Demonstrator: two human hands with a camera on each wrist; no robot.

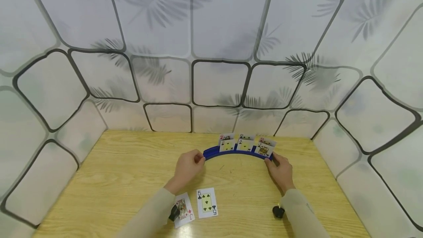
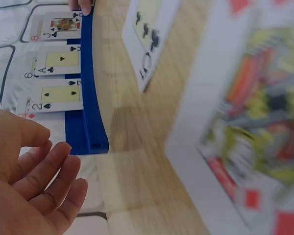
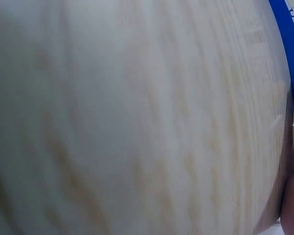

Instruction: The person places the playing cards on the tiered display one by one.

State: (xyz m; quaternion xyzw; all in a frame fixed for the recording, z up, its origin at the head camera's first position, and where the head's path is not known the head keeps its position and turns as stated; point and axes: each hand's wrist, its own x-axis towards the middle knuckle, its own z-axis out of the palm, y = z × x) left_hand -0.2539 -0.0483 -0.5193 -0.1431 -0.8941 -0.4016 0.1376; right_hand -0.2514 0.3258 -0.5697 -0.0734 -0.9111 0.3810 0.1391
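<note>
A curved blue card holder (image 1: 211, 152) stands on the table, holding playing cards in two rows. Its front row has a two of spades (image 2: 59, 94), an ace of clubs (image 2: 60, 59) and a jack (image 2: 63, 24); red and black cards show partly behind them. My left hand (image 1: 190, 164) is at the holder's left end, its fingers loosely bent with nothing between them in the left wrist view. At the right end, my right hand (image 1: 280, 170) grips the holder, thumb at the front edge; its other fingers are partly hidden.
Closer to me on the wooden table (image 1: 241, 201) lie a five of clubs (image 1: 207, 203) and a jack of diamonds (image 1: 185, 210), the jack partly covered by the black device (image 1: 174, 212) at my left wrist. Patterned walls (image 1: 221, 83) enclose the table's back and sides.
</note>
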